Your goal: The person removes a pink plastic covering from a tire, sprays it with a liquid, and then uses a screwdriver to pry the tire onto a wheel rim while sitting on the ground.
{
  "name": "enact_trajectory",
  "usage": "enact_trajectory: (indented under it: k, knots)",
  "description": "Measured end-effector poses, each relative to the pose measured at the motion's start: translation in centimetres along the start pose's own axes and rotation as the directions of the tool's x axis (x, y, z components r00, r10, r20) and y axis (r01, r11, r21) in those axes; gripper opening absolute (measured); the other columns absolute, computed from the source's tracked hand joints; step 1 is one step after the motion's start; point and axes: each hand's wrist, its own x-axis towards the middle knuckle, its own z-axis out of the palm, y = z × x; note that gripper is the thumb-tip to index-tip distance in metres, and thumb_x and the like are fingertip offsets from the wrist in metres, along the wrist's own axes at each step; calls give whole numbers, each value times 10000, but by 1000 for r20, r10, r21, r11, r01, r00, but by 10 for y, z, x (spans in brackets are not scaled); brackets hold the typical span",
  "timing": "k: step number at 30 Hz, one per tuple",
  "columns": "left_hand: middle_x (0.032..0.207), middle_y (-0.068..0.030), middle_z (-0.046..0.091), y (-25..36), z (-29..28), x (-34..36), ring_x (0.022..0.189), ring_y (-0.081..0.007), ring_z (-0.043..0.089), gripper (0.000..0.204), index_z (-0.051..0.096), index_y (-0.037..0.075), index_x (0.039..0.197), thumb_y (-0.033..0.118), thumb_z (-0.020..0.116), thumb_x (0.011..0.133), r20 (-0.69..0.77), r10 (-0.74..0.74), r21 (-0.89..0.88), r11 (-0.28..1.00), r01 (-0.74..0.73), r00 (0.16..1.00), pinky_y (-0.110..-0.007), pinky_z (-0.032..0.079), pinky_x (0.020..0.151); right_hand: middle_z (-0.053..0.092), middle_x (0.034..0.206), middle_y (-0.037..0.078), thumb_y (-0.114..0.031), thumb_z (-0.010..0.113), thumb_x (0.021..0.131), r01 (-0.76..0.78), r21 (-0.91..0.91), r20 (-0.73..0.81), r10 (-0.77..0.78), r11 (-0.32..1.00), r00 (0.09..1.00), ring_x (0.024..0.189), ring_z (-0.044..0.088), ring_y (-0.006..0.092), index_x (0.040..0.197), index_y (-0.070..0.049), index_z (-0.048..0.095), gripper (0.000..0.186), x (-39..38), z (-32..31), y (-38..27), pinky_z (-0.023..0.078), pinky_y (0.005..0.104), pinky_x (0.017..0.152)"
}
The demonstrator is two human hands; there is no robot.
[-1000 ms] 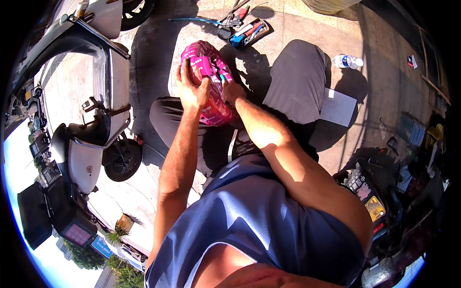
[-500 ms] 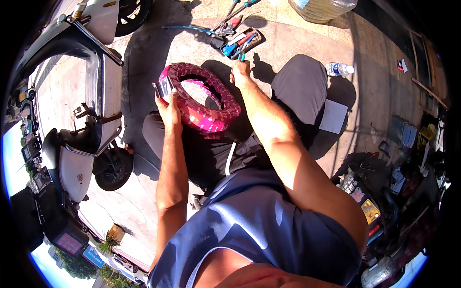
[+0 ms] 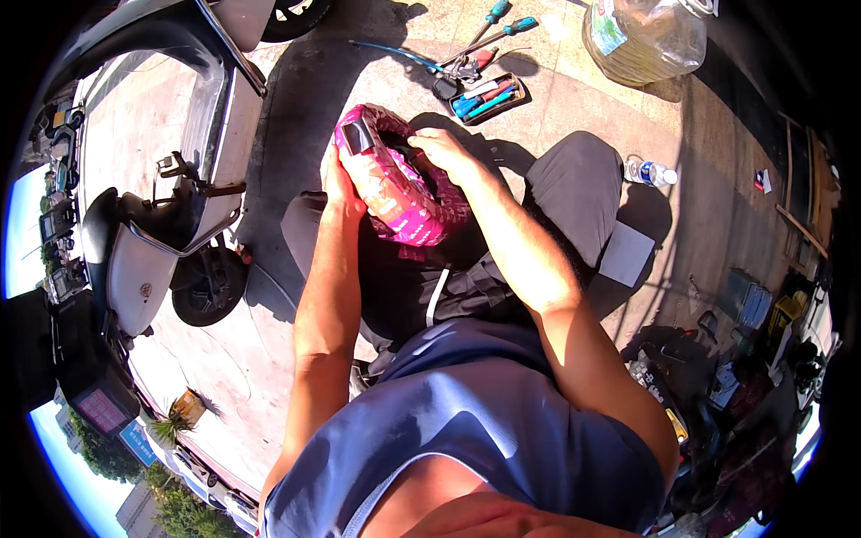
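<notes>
A pink wrapped ring [image 3: 395, 193] is between the two hands, with a dark patch [image 3: 358, 136] on its upper left. The left hand [image 3: 342, 186] clasps its outer left side; the right hand [image 3: 442, 152] has its fingers at the far inner edge, and I cannot tell whether they grip. On the ground [image 3: 574, 106] beyond the hands are a tool tray [image 3: 521, 90] and a teal-handled screwdriver [image 3: 519, 25]. Right of the right hand, past the knee [image 3: 578, 184], lies a plastic bottle [image 3: 651, 172]; left of the left hand stands a scooter [image 3: 143, 278]
</notes>
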Motion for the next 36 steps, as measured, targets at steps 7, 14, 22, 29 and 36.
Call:
enact_trajectory:
  k: [7,14,22,29,36]
  knots:
    - [989,-76,727,-10,24,29,850,-171,678,376,677,7,1142,352,556,1052,-230,446,635,743,-214,865,-347,545,764,718,1162,96,-283,563,1065,-182,648,242,27,740,970,1026,707,200,1288,-34,624,340,-66,31,-42,587,395,918]
    - [707,-259,633,-20,131,-54,641,-428,659,413,620,13,819,355,547,1038,456,561,890,-276,-363,691,-514,503,600,575,1419,117,-239,669,996,-36,662,100,-41,748,994,1314,552,226,1490,-74,452,565,-99,17,-47,480,421,1076]
    - [608,-208,574,-93,188,-143,624,-448,632,370,587,50,808,367,617,996,895,51,447,-129,-885,444,-525,503,580,492,1496,149,-160,709,930,225,509,-7,-258,831,966,1411,422,246,1550,-66,374,711,-125,3,-72,333,419,1166]
    - [1096,-172,670,24,95,-65,1090,-225,646,487,543,-28,1263,304,732,960,55,892,771,248,-586,449,-360,523,953,438,1542,172,-97,737,882,347,301,-22,-358,888,934,1464,345,265,1593,-56,312,830,-111,25,-119,240,413,1219]
    - [1090,-121,746,50,82,-41,906,-266,739,462,665,55,1236,437,641,977,178,-66,25,998,62,982,-427,621,830,439,1559,173,-256,651,1007,211,395,222,-316,894,923,1443,410,264,1559,-31,381,654,-110,34,-124,308,406,1206]
